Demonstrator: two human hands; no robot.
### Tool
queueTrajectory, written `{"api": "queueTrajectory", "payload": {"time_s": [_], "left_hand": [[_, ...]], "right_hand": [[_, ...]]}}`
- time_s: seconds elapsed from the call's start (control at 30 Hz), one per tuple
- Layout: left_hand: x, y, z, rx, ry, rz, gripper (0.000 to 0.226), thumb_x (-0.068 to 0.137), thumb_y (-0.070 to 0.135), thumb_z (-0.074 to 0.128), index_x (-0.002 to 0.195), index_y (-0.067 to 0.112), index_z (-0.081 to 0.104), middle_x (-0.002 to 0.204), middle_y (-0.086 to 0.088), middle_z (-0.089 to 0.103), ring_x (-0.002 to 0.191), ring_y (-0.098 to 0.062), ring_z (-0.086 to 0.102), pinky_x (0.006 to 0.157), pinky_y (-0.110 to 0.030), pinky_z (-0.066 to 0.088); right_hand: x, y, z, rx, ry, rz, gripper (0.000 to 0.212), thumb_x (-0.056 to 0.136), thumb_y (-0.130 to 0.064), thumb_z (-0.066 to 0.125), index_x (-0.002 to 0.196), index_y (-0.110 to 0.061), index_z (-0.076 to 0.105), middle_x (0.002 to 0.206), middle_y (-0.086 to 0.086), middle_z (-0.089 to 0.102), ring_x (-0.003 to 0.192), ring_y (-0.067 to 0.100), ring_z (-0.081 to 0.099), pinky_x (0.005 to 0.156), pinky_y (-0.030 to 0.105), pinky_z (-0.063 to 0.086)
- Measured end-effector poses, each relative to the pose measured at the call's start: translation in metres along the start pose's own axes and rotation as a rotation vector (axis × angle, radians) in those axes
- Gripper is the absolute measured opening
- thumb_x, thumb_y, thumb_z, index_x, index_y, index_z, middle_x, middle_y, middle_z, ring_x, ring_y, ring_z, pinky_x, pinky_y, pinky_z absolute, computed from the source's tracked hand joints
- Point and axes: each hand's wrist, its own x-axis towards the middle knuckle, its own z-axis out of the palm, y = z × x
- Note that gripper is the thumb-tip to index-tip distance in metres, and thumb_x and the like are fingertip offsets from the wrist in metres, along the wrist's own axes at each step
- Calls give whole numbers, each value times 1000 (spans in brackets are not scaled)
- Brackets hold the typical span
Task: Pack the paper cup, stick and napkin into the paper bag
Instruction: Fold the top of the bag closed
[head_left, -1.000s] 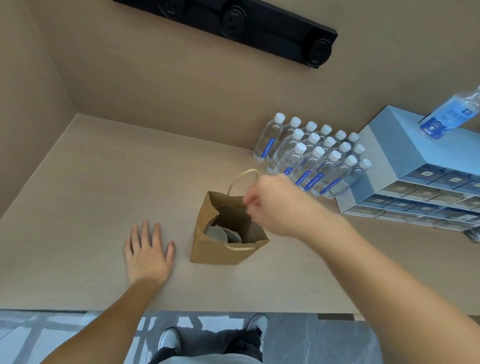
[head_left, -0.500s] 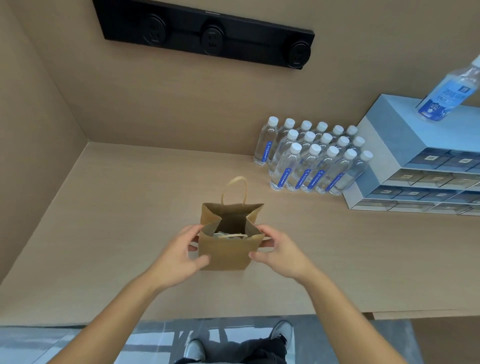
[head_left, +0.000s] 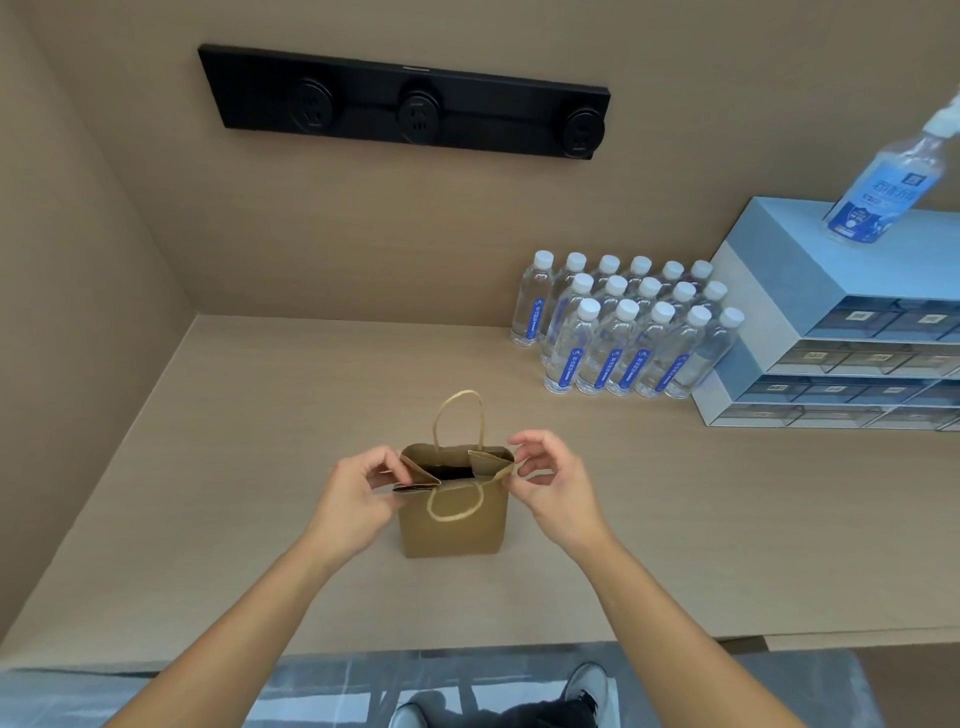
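A small brown paper bag (head_left: 452, 527) stands upright on the beige counter (head_left: 234, 467), its far handle up and its near handle hanging down the front. My left hand (head_left: 358, 491) pinches the bag's left top corner, which is folded inward. My right hand (head_left: 550, 478) pinches the right top corner, its side flap also folded in. The opening is narrowed to a dark slit. The cup, stick and napkin are hidden inside the bag.
Several water bottles (head_left: 623, 332) stand in rows at the back right. A blue drawer unit (head_left: 831, 332) sits right of them with a bottle (head_left: 883, 182) on top. A black socket strip (head_left: 405, 106) is on the back wall. The counter's front edge lies near my body.
My left hand left the counter and my right hand left the bag's opening. Both moved to the bag's sides, then up to its top corners, folding the side flaps inward.
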Motion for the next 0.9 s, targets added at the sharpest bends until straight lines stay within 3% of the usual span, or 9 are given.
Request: {"api": "queueTrajectory", "payload": {"time_s": [0.13,0.23,0.3,0.37,0.5,0.57,0.7,0.83,0.9], "left_hand": [[3,-2,2,-170,40,-50,42,75,-19,67,76,19,50,84,5,80,79,-12,76,70,-16,57],[2,0,1,-112,37,15,44,78,-15,67,75,29,72,85,5,80,84,-6,74,77,-13,55],[-1,-2,2,-32,36,47,57,79,-21,58,65,30,78,94,6,78,89,-3,73,82,-11,53],[-4,-2,2,86,58,81,48,81,-19,56,70,21,81,103,2,75,96,-3,70,88,-10,51],[-2,-3,0,363,54,187,37,84,-8,55,82,18,81,103,14,72,101,-1,65,96,-16,47],[0,1,2,363,12,204,31,84,-3,56,84,19,78,101,15,72,100,-2,66,95,-18,49],[5,5,8,441,-170,207,15,82,19,68,91,27,59,97,9,71,91,-12,64,87,-33,52],[13,11,14,440,-226,173,30,78,21,77,102,30,63,99,9,74,92,-4,63,85,-16,44],[18,12,14,547,-263,169,20,81,24,74,100,28,71,97,6,75,91,-11,63,85,-20,45]], "right_hand": [[4,7,-1,-33,-38,-17,24,76,19,67,78,-3,75,86,3,54,65,14,50,63,25,45],[5,9,-3,-23,-19,-2,37,77,22,62,70,-11,76,89,3,57,66,3,54,56,17,45],[6,11,-3,-22,-9,24,44,78,20,56,64,-17,74,92,0,61,75,0,59,63,22,48],[7,14,-2,-53,-6,58,44,82,15,53,62,-19,72,93,-4,66,86,11,62,72,31,49],[5,12,7,-166,-104,78,21,81,-9,66,91,-27,66,102,-5,70,94,11,58,73,15,41],[5,14,13,-325,-179,25,31,78,-20,74,105,-32,66,106,-10,69,105,12,49,85,20,38],[10,8,29,-640,-147,-110,28,74,-35,77,101,-37,71,100,-14,69,101,12,43,83,34,28],[14,2,39,-589,-214,-196,22,73,-21,78,94,-24,76,91,0,73,96,21,60,89,35,44],[15,2,37,-562,-223,-181,20,73,-16,80,92,-20,77,87,3,73,90,21,61,82,26,46]]}}
